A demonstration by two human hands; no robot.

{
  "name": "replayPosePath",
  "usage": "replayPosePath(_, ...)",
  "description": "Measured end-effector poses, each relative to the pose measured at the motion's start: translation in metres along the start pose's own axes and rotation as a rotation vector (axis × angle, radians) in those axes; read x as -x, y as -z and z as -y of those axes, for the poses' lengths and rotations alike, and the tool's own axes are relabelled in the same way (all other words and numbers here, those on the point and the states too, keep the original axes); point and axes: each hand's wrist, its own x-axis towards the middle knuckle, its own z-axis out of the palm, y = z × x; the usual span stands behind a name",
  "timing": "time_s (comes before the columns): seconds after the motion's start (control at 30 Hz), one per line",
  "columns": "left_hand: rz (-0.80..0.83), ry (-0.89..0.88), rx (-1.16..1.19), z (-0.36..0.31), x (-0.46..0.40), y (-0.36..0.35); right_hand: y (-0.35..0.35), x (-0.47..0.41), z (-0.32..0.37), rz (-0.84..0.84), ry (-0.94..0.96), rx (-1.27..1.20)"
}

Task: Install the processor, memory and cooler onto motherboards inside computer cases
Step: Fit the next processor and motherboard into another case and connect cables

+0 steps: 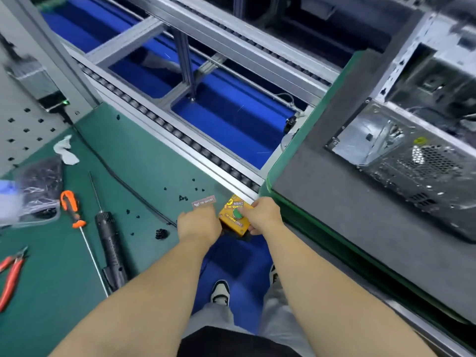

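Head view shows both hands at a yellow button box (pixel 235 217) on the bench edge: the right hand (pixel 264 215) curls round its right side, the left hand (pixel 198 224) rests against its left, though whether those fingers grip I cannot tell. A computer case (pixel 401 140) lies open on a grey foam pallet (pixel 334 191) to the right, well apart from the hands. Sheet steel, it likely handles heavy, stiff and sharp-edged; take its outer frame. Blur hides its motherboard; no processor, memory or cooler shows.
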Motion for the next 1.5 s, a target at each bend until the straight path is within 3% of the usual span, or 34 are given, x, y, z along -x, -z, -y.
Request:
replayPosePath(0.33,-0.227,-0.081,0.295,-0.014,-0.006,0.012,-0.016,0.001,0.017,-0.056,0.076,0.217)
replayPosePath(0.6,-0.212,-0.232,0.477,-0.038,0.002,0.051,0.020,0.040,0.040,0.149,0.299,0.456)
replayPosePath(0.7,-0.294,-0.368,0.460,-0.082,-0.006,0.089,0.077,0.056,0.044,-0.013,0.367,0.254)
replayPosePath(0.9,-0.498,-0.711,0.484,-0.195,0.004,0.174,0.207,0.080,0.020,-0.642,0.369,-0.083)
replayPosePath(1.0,-0.574,-0.846,0.419,-0.241,0.017,0.202,0.262,0.095,0.000,-0.847,0.357,-0.188)
replayPosePath(1.2,-0.600,-0.954,0.322,-0.320,0.055,0.225,0.332,0.118,-0.035,-0.992,0.335,-0.364)
replayPosePath(1.33,-0.509,-1.025,0.337,-0.365,0.082,0.224,0.363,0.127,-0.047,-0.988,0.367,-0.490)
replayPosePath(1.5,-0.483,-0.983,0.329,-0.406,0.097,0.215,0.390,0.124,-0.058,-0.977,0.461,-0.596)
